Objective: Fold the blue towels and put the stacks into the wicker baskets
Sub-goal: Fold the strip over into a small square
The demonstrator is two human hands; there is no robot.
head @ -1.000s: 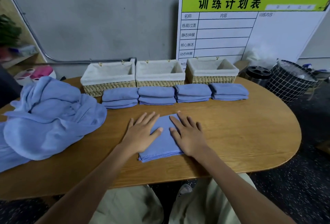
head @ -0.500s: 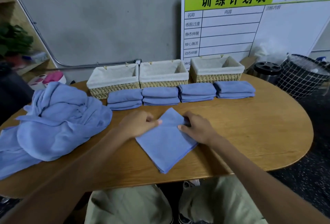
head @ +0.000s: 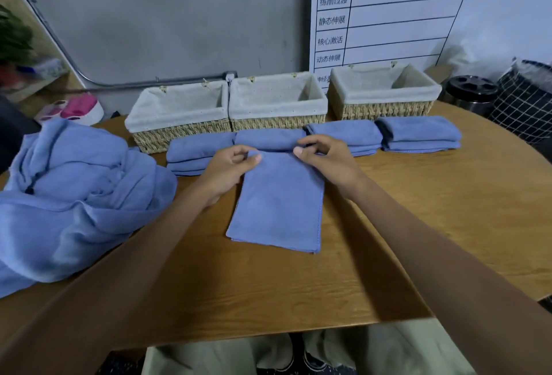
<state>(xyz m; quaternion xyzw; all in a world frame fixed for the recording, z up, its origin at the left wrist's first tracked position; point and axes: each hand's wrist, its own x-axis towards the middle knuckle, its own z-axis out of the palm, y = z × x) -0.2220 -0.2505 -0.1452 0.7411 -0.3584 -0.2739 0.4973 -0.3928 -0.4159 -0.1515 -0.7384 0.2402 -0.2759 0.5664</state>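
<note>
A folded blue towel (head: 279,201) lies lengthwise on the wooden table (head: 418,225) in front of me. My left hand (head: 227,170) pinches its far left corner and my right hand (head: 325,159) pinches its far right corner. Behind it, several stacks of folded blue towels (head: 346,132) sit in a row. Three lined wicker baskets (head: 277,103) stand behind the stacks, with nothing visible inside them. A heap of unfolded blue towels (head: 74,195) fills the table's left side.
A white schedule board (head: 418,10) leans on the grey wall. A black wire bin (head: 525,100) and a dark round container (head: 469,91) stand past the table's right end. A pink and white item (head: 74,109) lies at the back left.
The towel has turned from a diamond to lying lengthwise toward me. Both hands went from pressing flat on it to pinching its far corners. The camera has moved closer.
</note>
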